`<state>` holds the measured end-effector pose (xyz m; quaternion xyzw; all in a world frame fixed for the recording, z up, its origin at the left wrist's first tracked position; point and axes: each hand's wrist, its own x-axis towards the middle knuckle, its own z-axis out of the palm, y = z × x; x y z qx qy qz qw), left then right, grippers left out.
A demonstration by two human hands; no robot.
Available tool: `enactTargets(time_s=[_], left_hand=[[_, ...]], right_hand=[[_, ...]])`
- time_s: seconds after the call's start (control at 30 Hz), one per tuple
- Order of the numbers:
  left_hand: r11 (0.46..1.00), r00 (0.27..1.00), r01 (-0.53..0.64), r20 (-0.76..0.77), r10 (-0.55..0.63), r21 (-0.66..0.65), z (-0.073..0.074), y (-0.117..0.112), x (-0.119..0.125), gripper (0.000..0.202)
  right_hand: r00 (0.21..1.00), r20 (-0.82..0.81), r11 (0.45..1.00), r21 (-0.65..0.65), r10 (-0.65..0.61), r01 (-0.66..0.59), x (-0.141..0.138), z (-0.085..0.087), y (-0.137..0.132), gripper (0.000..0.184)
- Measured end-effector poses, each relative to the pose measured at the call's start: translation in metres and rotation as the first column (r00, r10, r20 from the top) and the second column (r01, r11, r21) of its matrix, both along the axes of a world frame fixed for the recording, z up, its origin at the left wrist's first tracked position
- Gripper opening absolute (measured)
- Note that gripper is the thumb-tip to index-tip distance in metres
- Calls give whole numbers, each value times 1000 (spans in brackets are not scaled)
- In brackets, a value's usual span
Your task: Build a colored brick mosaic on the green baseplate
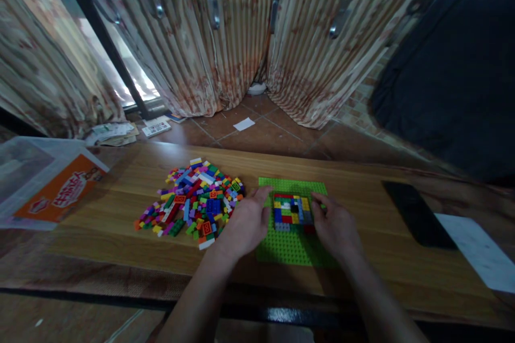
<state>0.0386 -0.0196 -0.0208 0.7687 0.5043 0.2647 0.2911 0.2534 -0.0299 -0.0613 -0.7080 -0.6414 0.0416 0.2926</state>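
The brick build (292, 210) sits toward 12 o'clock on the green baseplate (289, 252) and looks barely begun, with most studs bare. Loose bricks (193, 201) are heaped at 9 o'clock. The left hand (245, 222) and right hand (333, 228) flank it with curled fingers; I cannot tell whether they grip.

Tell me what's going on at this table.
A person works with both hands on a small multicoloured brick build standing on a green baseplate on the wooden table. The left hand rests at the build's left edge, the right hand at its right edge; whether either pinches a brick is unclear. A pile of loose bricks lies left of the baseplate, a dark phone and a white sheet to the right.
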Motion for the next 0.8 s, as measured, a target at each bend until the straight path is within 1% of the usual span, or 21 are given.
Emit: enactTargets(time_s=[0.07,0.13,0.2,0.27,0.33,0.43,0.5,0.57,0.67,0.8], left_hand=[[997,998,-53,29,51,49,4,5,-12,42],[985,988,-150,51,146,83,7,10,-26,37],[955,960,-275,76,268,108,10,14,-42,33],[919,925,-375,114,363,123,13,15,-57,31],[886,889,-447,174,424,122,16,15,-69,30],[839,820,-535,297,489,97,20,13,-80,26],[816,778,-573,363,513,75,22,12,-82,25],[810,758,-583,396,519,55,23,12,-82,23],[816,755,-577,404,516,38,21,12,-82,22],[820,743,-572,443,502,31,19,14,-82,22]], right_hand=[[1000,5,1000,2,9,-9,2,0,1,32],[1000,-11,1000,5,-4,4,3,4,1,32],[999,-44,999,22,-25,26,1,9,0,31],[996,-93,998,68,-6,12,-6,17,-2,31],[986,-150,990,131,73,-53,-18,23,-6,29],[947,-190,956,189,259,-224,-44,27,-15,25],[911,-179,921,193,371,-338,-63,26,-22,23],[881,-164,893,170,443,-417,-78,21,-27,22],[856,-120,863,126,503,-490,-94,14,-31,23],[837,-70,839,89,543,-537,-107,8,-28,26]])
